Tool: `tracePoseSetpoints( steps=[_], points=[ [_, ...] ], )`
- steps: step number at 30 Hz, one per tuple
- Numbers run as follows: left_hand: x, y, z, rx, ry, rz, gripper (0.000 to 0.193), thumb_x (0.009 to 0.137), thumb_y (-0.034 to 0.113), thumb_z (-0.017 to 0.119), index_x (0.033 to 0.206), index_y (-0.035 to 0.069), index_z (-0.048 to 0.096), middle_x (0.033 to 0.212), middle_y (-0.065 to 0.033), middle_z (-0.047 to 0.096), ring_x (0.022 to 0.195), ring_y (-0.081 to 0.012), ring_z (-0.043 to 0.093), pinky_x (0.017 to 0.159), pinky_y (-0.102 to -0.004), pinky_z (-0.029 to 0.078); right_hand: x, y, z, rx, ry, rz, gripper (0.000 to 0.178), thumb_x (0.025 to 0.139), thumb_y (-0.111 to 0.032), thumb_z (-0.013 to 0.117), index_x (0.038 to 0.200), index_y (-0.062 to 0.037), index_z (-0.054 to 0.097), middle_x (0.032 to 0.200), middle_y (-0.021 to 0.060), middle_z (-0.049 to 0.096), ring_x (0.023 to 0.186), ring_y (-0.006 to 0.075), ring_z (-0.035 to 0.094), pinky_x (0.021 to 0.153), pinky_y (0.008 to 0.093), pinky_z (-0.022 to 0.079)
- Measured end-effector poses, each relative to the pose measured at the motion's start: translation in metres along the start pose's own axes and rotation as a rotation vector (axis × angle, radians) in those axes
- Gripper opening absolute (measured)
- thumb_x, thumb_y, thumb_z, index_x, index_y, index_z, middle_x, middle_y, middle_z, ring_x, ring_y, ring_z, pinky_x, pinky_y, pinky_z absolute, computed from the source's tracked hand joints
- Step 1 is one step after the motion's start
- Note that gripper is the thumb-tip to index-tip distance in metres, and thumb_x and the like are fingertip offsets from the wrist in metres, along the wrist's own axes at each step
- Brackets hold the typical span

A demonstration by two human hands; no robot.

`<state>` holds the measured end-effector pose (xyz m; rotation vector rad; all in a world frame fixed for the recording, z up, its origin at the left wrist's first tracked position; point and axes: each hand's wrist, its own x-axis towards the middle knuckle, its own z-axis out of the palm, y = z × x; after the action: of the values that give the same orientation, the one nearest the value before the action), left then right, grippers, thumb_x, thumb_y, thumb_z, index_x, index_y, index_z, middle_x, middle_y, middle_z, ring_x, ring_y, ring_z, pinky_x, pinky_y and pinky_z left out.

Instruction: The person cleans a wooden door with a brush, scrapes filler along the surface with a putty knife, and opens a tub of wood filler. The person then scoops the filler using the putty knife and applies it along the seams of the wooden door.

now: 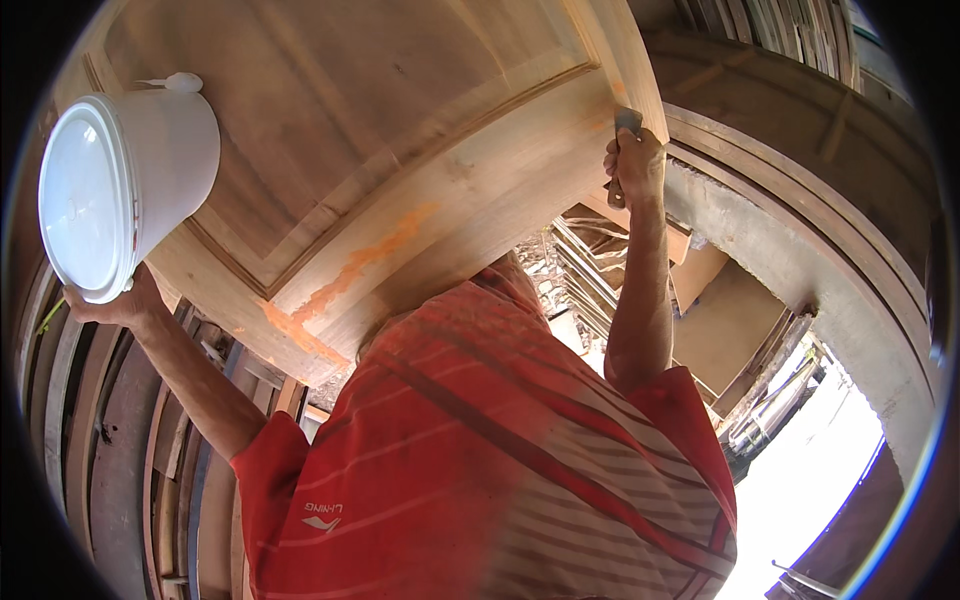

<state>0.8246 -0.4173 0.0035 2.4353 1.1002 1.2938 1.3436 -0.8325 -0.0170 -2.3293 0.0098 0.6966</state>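
A white plastic bucket [178, 150] with a pale lid [88, 200] is at the left, over the wooden panel. My left hand [125, 298] grips the bucket's rim from below, its fingers partly hidden. At the far right edge of the panelled wooden door [480, 200], my right hand [640, 165] is closed round a putty knife [628, 120]. The knife's dark blade lies against the door's edge strip. Orange filler [350, 270] is smeared across the frame near the door's lower left corner, with fainter orange traces by the knife.
Long boards [110, 430] stand stacked at the left. More timber strips [780, 40] lean at the upper right. A grey concrete ledge [790, 235] curves along the right side, with brown sheets [730, 325] below it. Bright daylight fills the lower right.
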Motion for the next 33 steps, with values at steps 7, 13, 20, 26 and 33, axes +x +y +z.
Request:
tracePoseSetpoints(
  steps=[7,13,20,26,33],
  points=[
    [-0.009,-0.016,-0.006,-0.222,0.029,-0.07,0.073,0.08,0.011,0.083,0.138,0.002,0.04,0.124,-0.0223,0.063,0.102,-0.0366,0.073,0.082,-0.0431,0.068,-0.012,-0.007,0.009,-0.02,0.039,-0.021,0.019,0.1,-0.013,0.053,0.098,0.0043,0.058,0.072,0.0094,0.064,0.052,0.0163,0.062,0.046,0.0315,0.048],
    [-0.013,-0.018,-0.007,-0.037,-0.087,-0.005,0.077,0.093,0.011,0.069,0.156,0.014,0.026,0.15,-0.0236,0.047,0.123,-0.0398,0.066,0.095,-0.044,0.069,-0.004,-0.005,0.007,-0.013,0.066,-0.013,0.019,0.1,-0.014,0.054,0.096,0.0044,0.058,0.072,0.0103,0.063,0.052,0.0166,0.062,0.046,0.0319,0.047],
    [-0.013,-0.019,-0.005,-0.005,0.001,-0.012,0.07,0.091,0.034,0.057,0.154,0.01,0.035,0.146,-0.0234,0.052,0.124,-0.0386,0.066,0.097,-0.049,0.066,0.006,-0.009,-0.008,-0.088,0.009,-0.01,0.019,0.099,-0.014,0.055,0.092,0.0029,0.059,0.07,0.008,0.062,0.05,0.0147,0.059,0.044,0.0312,0.046],
    [-0.014,-0.025,-0.001,-0.022,0.063,-0.085,0.08,0.086,0.052,0.045,0.151,0.005,0.046,0.142,-0.024,0.057,0.125,-0.0373,0.066,0.099,-0.0545,0.063,0.015,-0.013,-0.019,-0.127,-0.111,-0.004,0.023,0.101,-0.017,0.059,0.085,-0.0011,0.059,0.068,0.0046,0.061,0.049,0.0125,0.057,0.043,0.03,0.045],
    [0.008,0.023,0.011,-0.38,0.15,-0.673,0.084,0.085,0.057,0.044,0.15,0.004,0.049,0.143,-0.0233,0.058,0.128,-0.0388,0.064,0.104,-0.0588,0.059,0.016,-0.014,-0.019,-0.084,-0.133,0.096,0.024,0.102,-0.02,0.061,0.085,-0.0044,0.059,0.068,0.0023,0.059,0.05,0.0106,0.056,0.045,0.0284,0.045]
  ],
)
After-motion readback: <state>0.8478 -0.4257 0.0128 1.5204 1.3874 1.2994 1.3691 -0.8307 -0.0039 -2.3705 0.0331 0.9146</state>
